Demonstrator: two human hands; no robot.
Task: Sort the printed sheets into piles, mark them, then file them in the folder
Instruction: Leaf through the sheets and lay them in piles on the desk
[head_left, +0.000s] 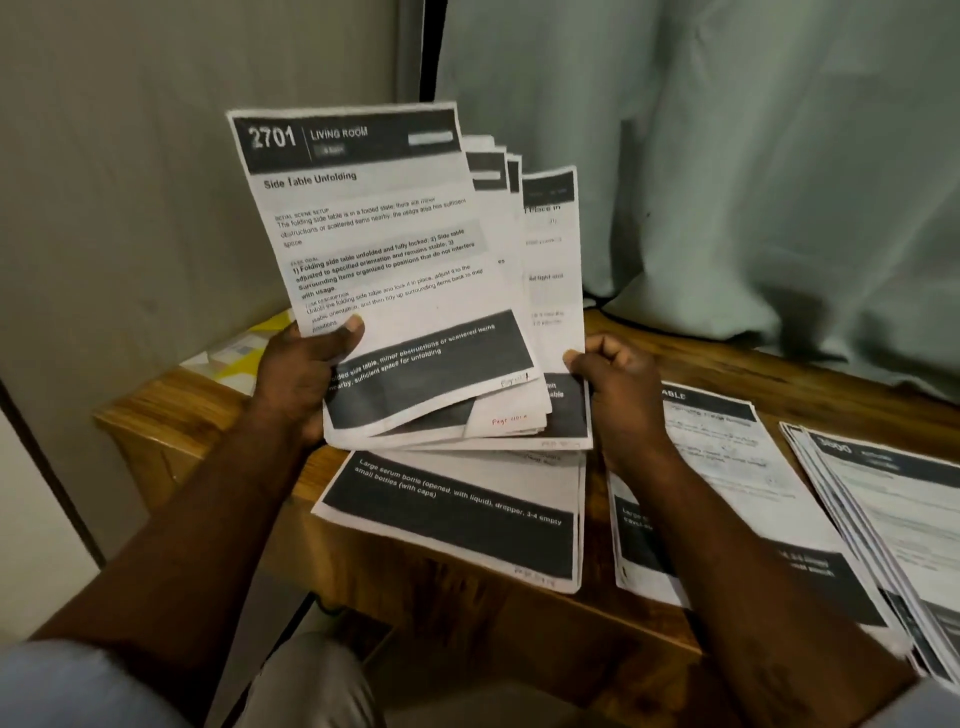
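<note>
While the left hand grips the fanned sheets, the right hand pinches their edge — piles lie beneath.

I see what looks like a room in a home: a wooden table under the left hand and right hand, printed sheets gripped in both, a pale curtain hanging beyond the right hand (its folds reach the tabletop), a plain grey wall beyond the left.
</note>
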